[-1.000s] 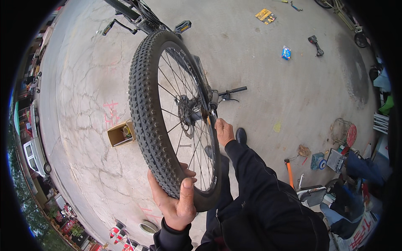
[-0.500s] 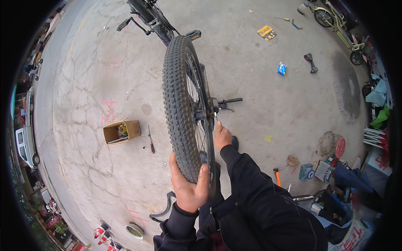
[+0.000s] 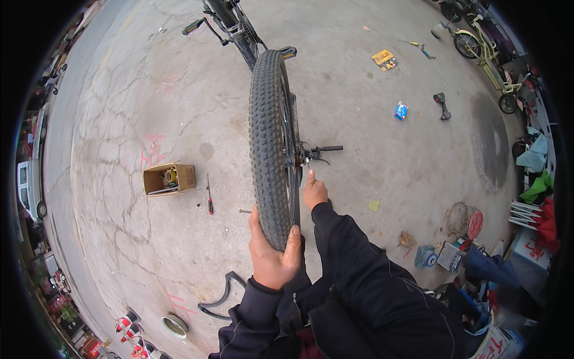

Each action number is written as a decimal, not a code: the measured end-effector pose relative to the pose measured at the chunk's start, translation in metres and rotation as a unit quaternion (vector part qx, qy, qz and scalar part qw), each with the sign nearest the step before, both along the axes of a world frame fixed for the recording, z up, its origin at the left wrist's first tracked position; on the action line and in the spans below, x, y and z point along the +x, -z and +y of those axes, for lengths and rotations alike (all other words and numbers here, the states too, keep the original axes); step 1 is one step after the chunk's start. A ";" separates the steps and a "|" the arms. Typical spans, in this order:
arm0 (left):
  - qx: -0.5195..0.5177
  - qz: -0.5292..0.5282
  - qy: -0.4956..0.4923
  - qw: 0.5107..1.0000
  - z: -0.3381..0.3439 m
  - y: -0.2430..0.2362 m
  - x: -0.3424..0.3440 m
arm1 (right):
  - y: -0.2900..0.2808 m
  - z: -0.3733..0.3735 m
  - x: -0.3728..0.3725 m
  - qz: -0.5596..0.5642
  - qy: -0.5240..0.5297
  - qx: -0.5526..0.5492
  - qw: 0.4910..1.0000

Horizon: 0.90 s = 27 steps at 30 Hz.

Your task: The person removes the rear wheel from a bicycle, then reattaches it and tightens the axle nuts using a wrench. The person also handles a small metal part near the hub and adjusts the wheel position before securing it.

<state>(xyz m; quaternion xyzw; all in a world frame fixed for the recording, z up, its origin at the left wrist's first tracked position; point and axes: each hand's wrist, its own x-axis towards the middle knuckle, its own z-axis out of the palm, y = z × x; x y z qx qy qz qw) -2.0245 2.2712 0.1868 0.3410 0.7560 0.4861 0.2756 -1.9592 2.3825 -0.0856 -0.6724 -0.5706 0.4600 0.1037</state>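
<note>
A bicycle wheel with a knobby black tyre (image 3: 269,131) stands upright in front of me, and the frame with its pedals (image 3: 242,45) stretches away behind it. My left hand (image 3: 275,251) is wrapped round the near end of the tyre, fingers on the left side and thumb on the right. Just right of the wheel, my right hand (image 3: 315,190) is closed below the axle end (image 3: 306,157). Its thumb points up toward the axle; whatever the fingers hold is hidden. A handlebar grip with a lever (image 3: 329,148) shows beyond the axle.
Left lie an open cardboard box (image 3: 169,179) and a screwdriver (image 3: 209,200). A black curved mudguard (image 3: 224,293) is near my left sleeve. Far right are a cordless power tool (image 3: 442,106), a blue packet (image 3: 400,110) and a yellow packet (image 3: 384,60). Clutter piles up lower right.
The wheel appears further right and more edge-on to me. My left hand stays on the tyre and has come slightly up in view. The right hand remains beside the axle.
</note>
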 end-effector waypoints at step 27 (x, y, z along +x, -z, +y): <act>-0.092 0.116 -0.076 0.986 -0.001 -0.012 0.003 | 0.054 0.013 0.176 -0.133 -0.100 -0.063 0.984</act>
